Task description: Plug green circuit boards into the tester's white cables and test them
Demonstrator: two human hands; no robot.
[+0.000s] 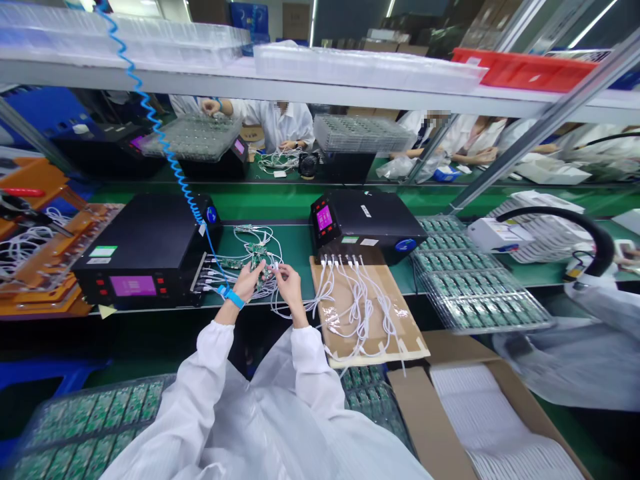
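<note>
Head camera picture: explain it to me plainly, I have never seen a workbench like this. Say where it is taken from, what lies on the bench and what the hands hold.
The picture comes from a camera worn on a person's head, looking forward and down at their own white-sleeved arms.

The left hand, with a blue wrist strap on a coiled blue cord, and the right hand meet over a small green circuit board among white cables; the grip itself is too small to tell.

On the green bench stand two black boxes with pink screens, one left and one right. White cables from the right one lie on a cardboard sheet. Clear trays of green boards sit further right.

Other people in white coats work across the bench.
</note>
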